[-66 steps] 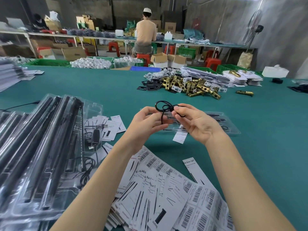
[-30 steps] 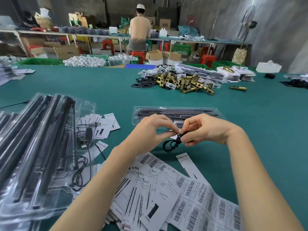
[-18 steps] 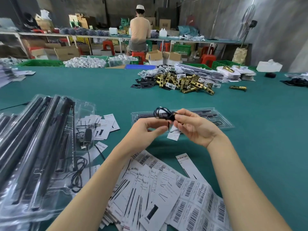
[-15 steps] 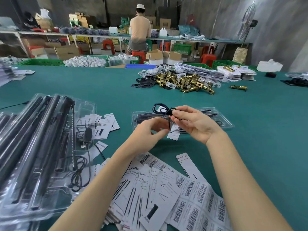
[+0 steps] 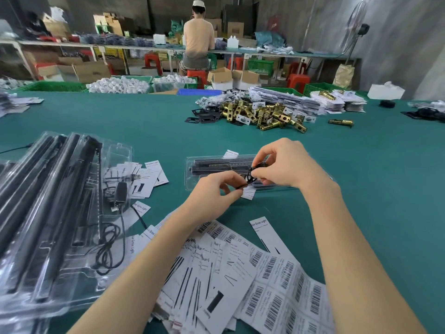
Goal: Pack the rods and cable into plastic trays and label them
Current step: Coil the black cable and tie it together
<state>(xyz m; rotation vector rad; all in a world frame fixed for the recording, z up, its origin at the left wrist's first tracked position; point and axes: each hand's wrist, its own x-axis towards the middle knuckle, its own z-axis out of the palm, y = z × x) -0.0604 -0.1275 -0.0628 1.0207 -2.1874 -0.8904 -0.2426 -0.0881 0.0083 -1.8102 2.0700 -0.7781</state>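
A small coil of black cable (image 5: pixel 250 175) sits between both hands, just above a clear plastic tray (image 5: pixel 192 174) that holds black rods (image 5: pixel 216 164). My left hand (image 5: pixel 216 191) pinches the cable's loose end. My right hand (image 5: pixel 281 162) grips the coil from above, over the tray's right half. A white label (image 5: pixel 248 194) lies under the tray's near edge. At the left lies a stack of filled clear trays (image 5: pixel 48 213) with rods and a cable inside.
Barcode label sheets (image 5: pixel 277 285) and printed cards (image 5: pixel 204 273) are spread on the green table near me. Brass lock parts (image 5: pixel 262 114) are heaped at the far middle. A seated person (image 5: pixel 198 37) works at a back bench, facing away.
Both hands have lowered the coiled cable from above the tray down onto its right half. My right hand has turned palm down over the coil.
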